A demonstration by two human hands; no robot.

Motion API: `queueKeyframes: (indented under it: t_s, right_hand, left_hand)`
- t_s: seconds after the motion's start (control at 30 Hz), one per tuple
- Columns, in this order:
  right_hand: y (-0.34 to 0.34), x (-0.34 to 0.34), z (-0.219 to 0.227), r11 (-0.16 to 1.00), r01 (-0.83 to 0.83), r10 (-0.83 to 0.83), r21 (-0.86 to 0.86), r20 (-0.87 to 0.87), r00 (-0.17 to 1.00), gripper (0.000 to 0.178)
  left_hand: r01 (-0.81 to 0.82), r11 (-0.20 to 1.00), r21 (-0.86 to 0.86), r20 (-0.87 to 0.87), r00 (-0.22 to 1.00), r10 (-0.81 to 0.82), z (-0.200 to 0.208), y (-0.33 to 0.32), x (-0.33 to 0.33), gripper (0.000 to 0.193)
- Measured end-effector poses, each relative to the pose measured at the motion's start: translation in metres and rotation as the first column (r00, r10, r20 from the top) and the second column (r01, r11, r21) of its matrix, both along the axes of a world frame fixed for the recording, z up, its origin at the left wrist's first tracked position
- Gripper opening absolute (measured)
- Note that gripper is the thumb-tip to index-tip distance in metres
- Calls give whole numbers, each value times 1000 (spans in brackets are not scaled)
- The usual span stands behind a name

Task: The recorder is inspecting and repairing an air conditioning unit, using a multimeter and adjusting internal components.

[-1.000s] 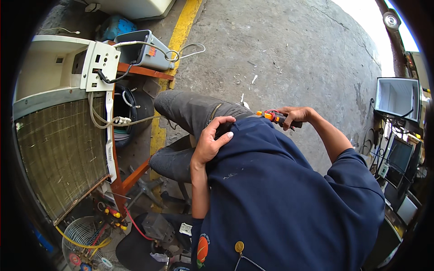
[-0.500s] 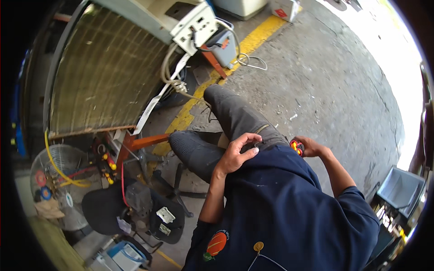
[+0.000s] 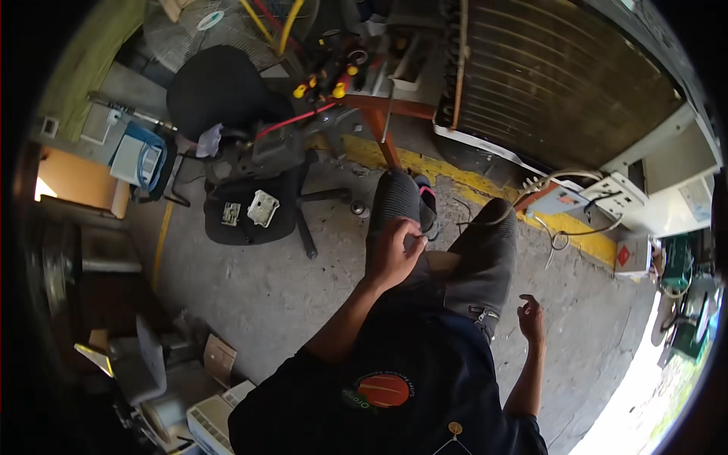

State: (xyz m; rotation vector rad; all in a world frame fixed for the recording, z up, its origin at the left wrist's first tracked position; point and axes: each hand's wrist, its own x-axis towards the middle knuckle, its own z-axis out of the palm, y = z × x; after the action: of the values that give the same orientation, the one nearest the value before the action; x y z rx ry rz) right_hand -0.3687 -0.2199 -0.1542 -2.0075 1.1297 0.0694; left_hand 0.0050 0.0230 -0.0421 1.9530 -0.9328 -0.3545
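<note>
My left hand [image 3: 398, 246] is over my left thigh, its fingers curled and closed with the thumb against them. Whatever may be in them is hidden. Out past my right hip, my right hand [image 3: 532, 318] hangs above the floor with bent fingers apart, and no tool shows in it. To the left stands a black office chair [image 3: 284, 224]. Two whitish cast housing pieces, a larger one [image 3: 263, 207] and a smaller one [image 3: 230, 214], lie on its seat. Ahead, tools with red and yellow handles [image 3: 326, 87] are gathered beside an orange-red metal frame [image 3: 375, 125].
A large finned coil panel [image 3: 561, 83] rises ahead right, next to a white socket panel [image 3: 614, 193] with looping cables [image 3: 561, 239]. A mesh fan guard [image 3: 171, 30] stands behind the chair. A small can [image 3: 359, 208] is on the floor. White casings [image 3: 216, 421] lie lower left.
My view has swung left, bringing the chair and its pieces closer to the middle. The red-and-yellow-handled tool no longer shows in my right hand. My left fingers have curled closed.
</note>
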Motion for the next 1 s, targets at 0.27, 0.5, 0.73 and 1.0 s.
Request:
queueKeyframes:
  t_s: [0.27,0.5,0.73,1.0]
  right_hand:
    - [-8,160,142,818,-493,455,295,194,869,9]
    - [44,92,157,556,-527,710,642,-37,703,15]
    - [-32,72,111,998,-55,56,-9,146,988,9]
    - [-37,153,63,968,-180,199,-173,95,975,9]
  left_hand:
    - [-347,924,157,467,851,240,-60,27,30,54]
    - [-782,508,-360,-529,620,580,-31,130,178,29]
    - [-988,73,-139,-887,157,434,47,250,392,47]
    - [-807,-91,-584,-653,400,643,53,288,445,28]
